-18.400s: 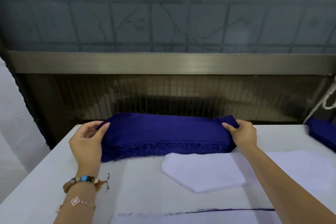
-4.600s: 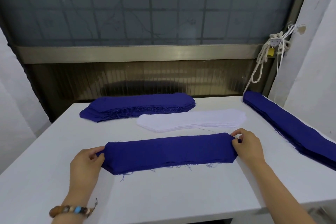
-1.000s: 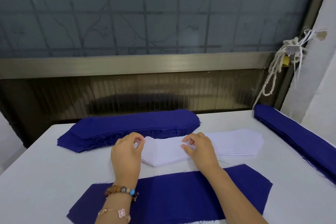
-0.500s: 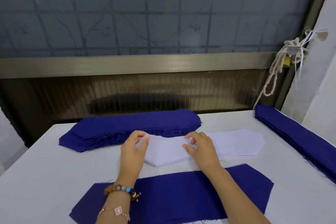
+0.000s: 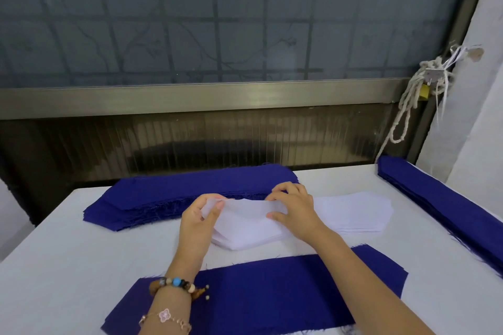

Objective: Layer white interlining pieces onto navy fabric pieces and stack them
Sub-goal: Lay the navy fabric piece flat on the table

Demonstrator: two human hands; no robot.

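1. Soft, even light covers my white table (image 5: pixel 68 266); it probably comes through the frosted window (image 5: pixel 217 22) in the upper frame.
2. Shadows beneath the navy stack (image 5: pixel 190 190) are faint and short.
3. A dull glare streaks the metal rail (image 5: pixel 245 95) mid-frame.
4. The white interlining (image 5: pixel 245 231) nearly washes out against the table.
5. Straight lines bow at the right edge; lower corners look soft.

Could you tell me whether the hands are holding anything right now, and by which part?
The top white interlining piece, lifted off its stack: left hand pinches its left end, right hand grips its far edge.
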